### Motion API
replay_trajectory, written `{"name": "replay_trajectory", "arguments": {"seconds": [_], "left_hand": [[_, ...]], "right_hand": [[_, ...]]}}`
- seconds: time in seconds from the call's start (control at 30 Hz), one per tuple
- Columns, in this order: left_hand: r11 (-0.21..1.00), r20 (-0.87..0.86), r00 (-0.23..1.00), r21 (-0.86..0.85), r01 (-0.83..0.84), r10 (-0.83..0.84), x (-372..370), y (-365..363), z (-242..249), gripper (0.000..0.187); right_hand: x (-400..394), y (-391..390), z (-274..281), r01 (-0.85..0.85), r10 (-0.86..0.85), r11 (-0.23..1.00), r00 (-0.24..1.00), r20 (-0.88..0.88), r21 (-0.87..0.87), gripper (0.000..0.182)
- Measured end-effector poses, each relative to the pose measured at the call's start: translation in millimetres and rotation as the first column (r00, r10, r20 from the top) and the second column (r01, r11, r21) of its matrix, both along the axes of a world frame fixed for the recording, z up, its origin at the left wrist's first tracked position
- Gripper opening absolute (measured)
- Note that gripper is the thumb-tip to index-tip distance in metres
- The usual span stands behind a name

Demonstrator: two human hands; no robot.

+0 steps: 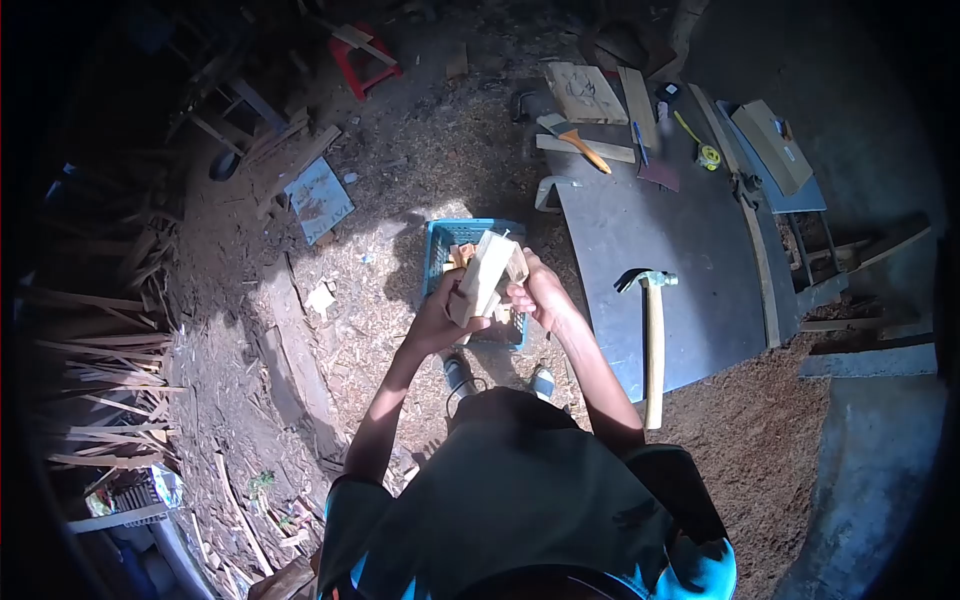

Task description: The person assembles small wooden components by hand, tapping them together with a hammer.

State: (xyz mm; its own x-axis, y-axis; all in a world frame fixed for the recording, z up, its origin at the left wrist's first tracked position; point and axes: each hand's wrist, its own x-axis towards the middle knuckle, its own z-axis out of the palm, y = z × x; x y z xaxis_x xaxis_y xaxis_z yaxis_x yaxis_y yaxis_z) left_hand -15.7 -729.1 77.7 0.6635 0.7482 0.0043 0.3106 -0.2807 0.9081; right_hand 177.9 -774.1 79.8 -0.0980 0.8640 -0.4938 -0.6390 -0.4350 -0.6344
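Over a blue plastic crate [490,224], my left hand [437,318] is closed around a pale wooden block [484,277], thumb along its lower end. My right hand [543,291] has its fingers curled at a smaller wood piece [517,264], which sits against the block's right side. A thin point sticks up at the block's top end. Several wood offcuts [461,256] lie in the crate below, partly hidden by the block and hands.
A dark worktable [690,260] stands to my right. On it lie a claw hammer [653,340], with its handle past the near edge, a paintbrush [585,150], a tape measure [708,156] and boards [584,93]. A red stool [364,70] stands beyond; wood strips [115,380] are heaped at left.
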Motion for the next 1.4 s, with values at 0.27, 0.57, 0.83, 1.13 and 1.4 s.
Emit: {"name": "replay_trajectory", "arguments": {"seconds": [0.27, 0.57, 0.83, 1.13, 1.4], "left_hand": [[0.998, 0.037, 0.998, 0.026, -0.051, 0.050, -24, 8, 12, 0.073], [0.878, -0.051, 0.998, -0.476, -0.052, 0.032, -32, 18, 14, 0.057], [0.922, 0.174, 0.961, -0.359, -0.143, 0.217, -53, 35, -4, 0.054], [0.846, 0.254, 0.922, -0.518, -0.125, 0.292, -63, 45, -29, 0.037], [0.733, -0.145, 0.912, -0.553, -0.397, 0.385, -45, 50, -16, 0.024]], "right_hand": [[6, 26, -7, 0.006, 0.003, 0.999, 0.965, -0.261, 0.033, 0.027], [33, 6, -49, 0.009, -0.392, 0.902, 0.439, 0.809, 0.432, 0.029], [126, -179, -144, 0.593, 0.294, 0.801, -0.276, 0.915, -0.078, 0.072], [64, -119, -59, 0.438, -0.508, 0.856, 0.606, 0.613, 0.276, 0.014], [-9, -27, -20, 0.012, -0.060, 0.997, 0.762, 0.645, 0.079, 0.015]]}}
